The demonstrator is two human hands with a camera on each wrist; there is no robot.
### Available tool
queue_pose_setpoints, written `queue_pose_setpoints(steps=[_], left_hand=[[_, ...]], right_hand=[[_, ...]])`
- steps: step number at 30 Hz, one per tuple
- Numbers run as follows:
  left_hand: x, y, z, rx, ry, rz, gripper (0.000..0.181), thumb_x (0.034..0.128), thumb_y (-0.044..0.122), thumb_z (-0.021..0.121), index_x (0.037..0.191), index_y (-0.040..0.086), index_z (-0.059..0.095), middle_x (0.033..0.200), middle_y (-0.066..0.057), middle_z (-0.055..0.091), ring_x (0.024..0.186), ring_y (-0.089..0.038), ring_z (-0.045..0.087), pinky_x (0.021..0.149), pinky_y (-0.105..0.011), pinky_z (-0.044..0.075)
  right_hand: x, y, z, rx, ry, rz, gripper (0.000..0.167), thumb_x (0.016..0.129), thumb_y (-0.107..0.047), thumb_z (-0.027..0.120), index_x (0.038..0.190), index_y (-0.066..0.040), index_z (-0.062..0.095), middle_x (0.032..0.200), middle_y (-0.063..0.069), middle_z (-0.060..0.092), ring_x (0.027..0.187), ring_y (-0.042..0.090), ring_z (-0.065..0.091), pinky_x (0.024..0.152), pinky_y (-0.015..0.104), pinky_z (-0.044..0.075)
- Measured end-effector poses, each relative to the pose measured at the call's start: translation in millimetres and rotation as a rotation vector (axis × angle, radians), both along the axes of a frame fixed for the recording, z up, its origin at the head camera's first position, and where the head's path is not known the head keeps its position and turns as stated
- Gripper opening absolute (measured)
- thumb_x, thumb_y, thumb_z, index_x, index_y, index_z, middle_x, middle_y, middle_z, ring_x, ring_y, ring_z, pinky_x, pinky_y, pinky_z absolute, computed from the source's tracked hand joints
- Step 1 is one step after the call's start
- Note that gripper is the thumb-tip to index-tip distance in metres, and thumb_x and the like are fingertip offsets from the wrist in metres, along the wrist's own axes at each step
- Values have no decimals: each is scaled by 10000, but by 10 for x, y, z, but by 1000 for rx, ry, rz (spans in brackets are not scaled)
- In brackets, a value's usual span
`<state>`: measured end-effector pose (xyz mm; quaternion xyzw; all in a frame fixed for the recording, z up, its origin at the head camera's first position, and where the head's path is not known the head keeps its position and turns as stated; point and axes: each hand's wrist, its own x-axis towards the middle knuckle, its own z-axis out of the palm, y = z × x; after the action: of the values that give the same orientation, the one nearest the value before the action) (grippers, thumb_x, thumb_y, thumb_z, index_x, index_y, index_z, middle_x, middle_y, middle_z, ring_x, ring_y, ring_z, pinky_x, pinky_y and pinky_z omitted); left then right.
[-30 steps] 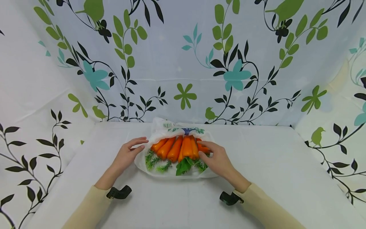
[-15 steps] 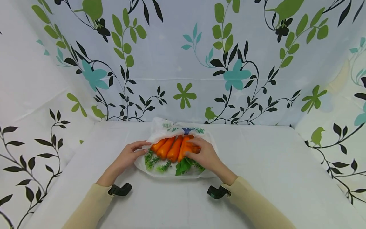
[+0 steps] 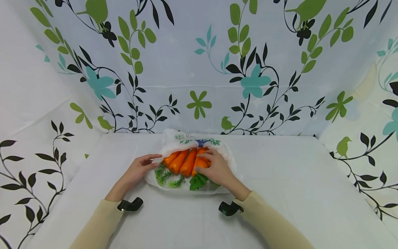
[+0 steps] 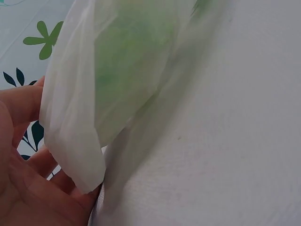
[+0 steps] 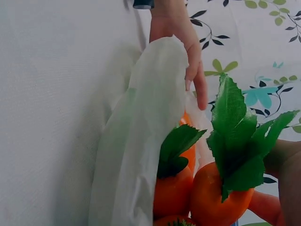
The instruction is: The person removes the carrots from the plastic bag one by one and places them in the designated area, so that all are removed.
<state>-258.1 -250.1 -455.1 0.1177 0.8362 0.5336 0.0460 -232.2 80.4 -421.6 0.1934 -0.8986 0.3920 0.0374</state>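
A white plastic bag point(image 3: 228, 152) lies on the table with its near side open. Several orange carrots point(image 3: 178, 162) with green leafy tops point(image 3: 197, 181) sit side by side in it. My right hand point(image 3: 216, 169) reaches over the right part of the bag. Its fingers and thumb grip a carrot point(image 5: 216, 197) with broad leaves, and the hand hides the carrots beyond it. At the bag's left end, my left hand point(image 3: 138, 171) has its relaxed fingers against the plastic. The left wrist view shows those fingers partly behind the bag's edge point(image 4: 70, 127).
A white cloth point(image 3: 192, 224) covers the table. Behind it hangs a patterned curtain point(image 3: 174, 76) with leaves, flowers and birds. A black wrist device point(image 3: 130, 204) is on the left wrist, and another wrist device point(image 3: 229, 209) is on the right.
My right hand has moved left from the bag's right end over the carrots and now grips one. The left hand has shifted slightly and stays at the bag's left edge.
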Motion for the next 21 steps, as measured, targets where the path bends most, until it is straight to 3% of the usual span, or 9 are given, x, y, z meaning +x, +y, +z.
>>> queue_pose_setpoints(steps=[4, 7, 13, 21], left_hand=[[-2, -6, -5, 43, -37, -18, 346, 980, 142, 619, 1308, 35, 641, 1443, -184, 501, 1340, -358, 387, 1132, -506, 290], [-19, -18, -18, 54, -65, -33, 344, 989, 148, 602, 1310, 30, 637, 1486, -185, 459, 1438, -384, 273, 1171, -584, 156], [-45, -42, -73, 75, -80, -25, 401, 970, 168, 640, 1346, 34, 606, 1520, -209, 407, 1438, -428, 257, 1171, -589, 153], [-73, -53, -139, 130, -76, -7, 433, 956, 165, 667, 1362, 32, 596, 1493, -180, 456, 1444, -347, 285, 1183, -531, 173]], right_hand=[[-3, -14, -14, 16, 10, -4, 447, 866, -310, 725, 1256, -95, 694, 1404, 190, 491, 1281, 388, 455, 1067, 554, 380], [-8, -30, -13, 11, 7, -13, 418, 855, -271, 692, 1232, -93, 707, 1388, 172, 503, 1268, 377, 464, 1063, 534, 391], [-16, -62, -23, 10, -4, -28, 407, 831, -255, 698, 1203, -89, 710, 1357, 134, 524, 1244, 333, 497, 1049, 482, 428], [-20, -61, -25, -9, -10, -35, 423, 808, -256, 775, 1190, -88, 708, 1348, 108, 538, 1233, 309, 516, 1045, 462, 438]])
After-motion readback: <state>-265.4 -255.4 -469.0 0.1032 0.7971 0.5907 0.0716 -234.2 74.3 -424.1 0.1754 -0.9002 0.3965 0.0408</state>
